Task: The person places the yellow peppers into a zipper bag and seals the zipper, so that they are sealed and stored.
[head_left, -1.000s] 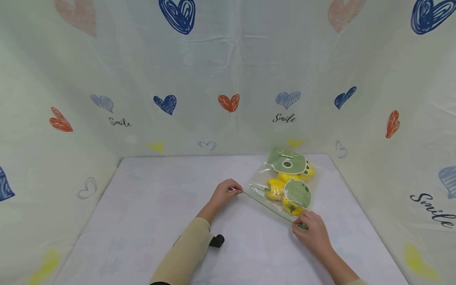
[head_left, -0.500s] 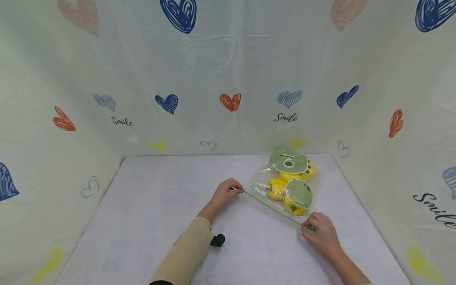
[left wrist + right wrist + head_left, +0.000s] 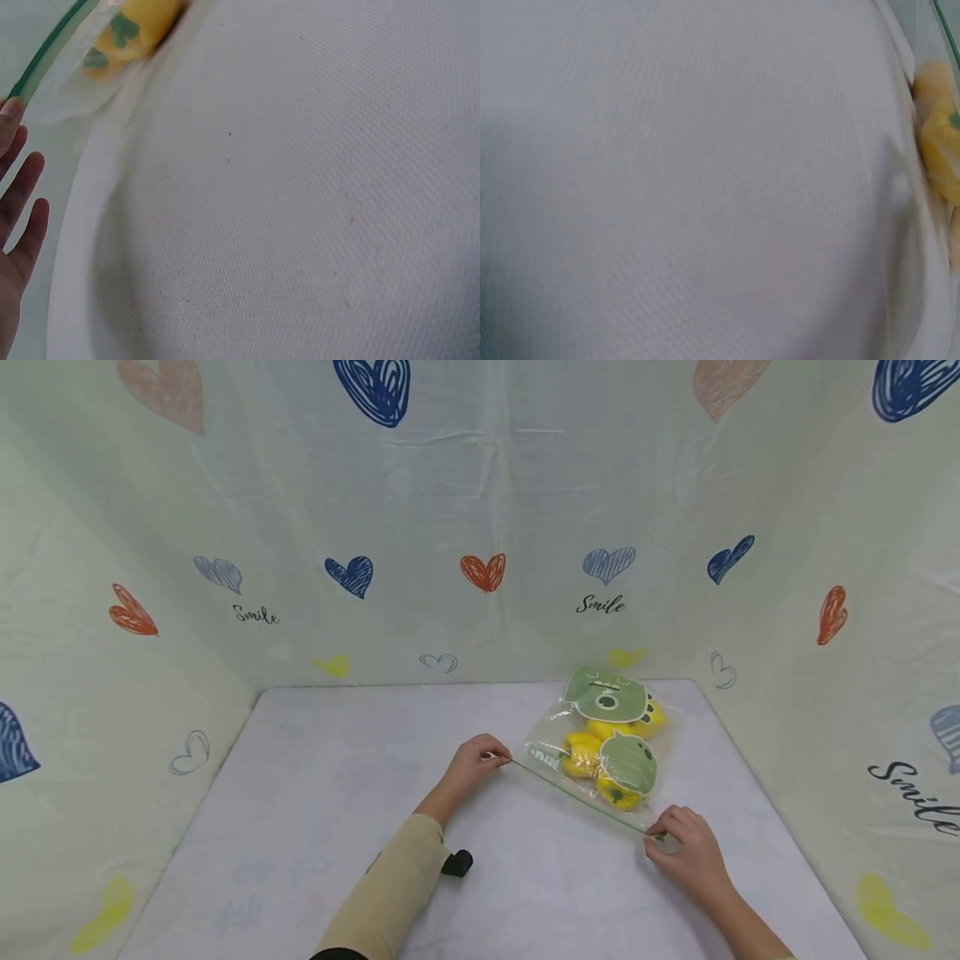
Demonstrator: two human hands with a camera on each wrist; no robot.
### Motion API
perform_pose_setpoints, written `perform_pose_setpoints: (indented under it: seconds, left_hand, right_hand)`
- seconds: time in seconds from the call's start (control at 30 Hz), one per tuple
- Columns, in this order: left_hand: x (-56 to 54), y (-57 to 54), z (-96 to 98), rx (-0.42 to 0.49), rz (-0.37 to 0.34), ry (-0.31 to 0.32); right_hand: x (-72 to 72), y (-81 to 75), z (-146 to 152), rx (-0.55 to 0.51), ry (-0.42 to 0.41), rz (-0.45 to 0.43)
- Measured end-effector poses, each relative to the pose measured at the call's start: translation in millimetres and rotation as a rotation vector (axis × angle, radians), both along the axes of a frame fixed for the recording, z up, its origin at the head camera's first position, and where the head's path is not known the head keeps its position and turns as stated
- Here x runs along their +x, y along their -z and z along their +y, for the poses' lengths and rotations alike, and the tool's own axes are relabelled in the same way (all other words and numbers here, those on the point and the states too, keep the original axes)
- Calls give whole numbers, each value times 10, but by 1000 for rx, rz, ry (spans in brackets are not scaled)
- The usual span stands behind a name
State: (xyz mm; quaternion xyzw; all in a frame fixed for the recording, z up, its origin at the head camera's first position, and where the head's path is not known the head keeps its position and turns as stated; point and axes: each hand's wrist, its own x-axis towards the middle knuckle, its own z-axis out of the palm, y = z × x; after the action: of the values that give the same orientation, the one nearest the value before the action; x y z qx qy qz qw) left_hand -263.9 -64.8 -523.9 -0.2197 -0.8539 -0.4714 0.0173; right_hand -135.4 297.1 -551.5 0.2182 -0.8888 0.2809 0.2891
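Note:
A clear plastic zip bag (image 3: 546,739) printed with green cartoon faces lies at the right of the table. Several yellow bell peppers (image 3: 582,755) show through it. Its green zip strip (image 3: 581,795) faces the person and runs straight between both hands. At the strip's left end, the left hand (image 3: 471,767) pinches the corner between thumb and forefinger; the left wrist view shows this hand's (image 3: 19,199) other fingers spread. The right hand (image 3: 688,853) pinches the strip's right end. In the right wrist view only peppers (image 3: 941,154) and part of the strip (image 3: 946,30) appear, not the hand.
A white cloth covers the table (image 3: 337,827). Behind and beside it hang pale curtains (image 3: 420,510) printed with hearts. A small black piece (image 3: 457,863) sticks out beside the left sleeve (image 3: 393,885).
The right hand has slid right and toward the person along the zip strip to its end. More of the strip shows between the hands. The left hand has kept its pinch in place.

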Motion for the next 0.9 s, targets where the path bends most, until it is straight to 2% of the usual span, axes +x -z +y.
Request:
perform_pose_setpoints:
  seconds: [0.3,0.47,0.67,0.77,0.9]
  left_hand:
    - [17,8,-37,2,-5,-4]
    - [28,5,-49,-16,-7,-11]
    - [95,-45,-83,-80,-73,-24]
    - [149,-84,-102,-122,-72,1]
    - [240,-152,-116,-190,4,68]
  right_hand:
    - [-3,-20,21,-5,-21,17]
    - [-9,-38,25,6,-19,-10]
    - [-3,-106,-19,12,-6,-69]
    - [-21,-171,-50,21,-9,-89]
    - [-67,-291,-80,60,-24,-95]
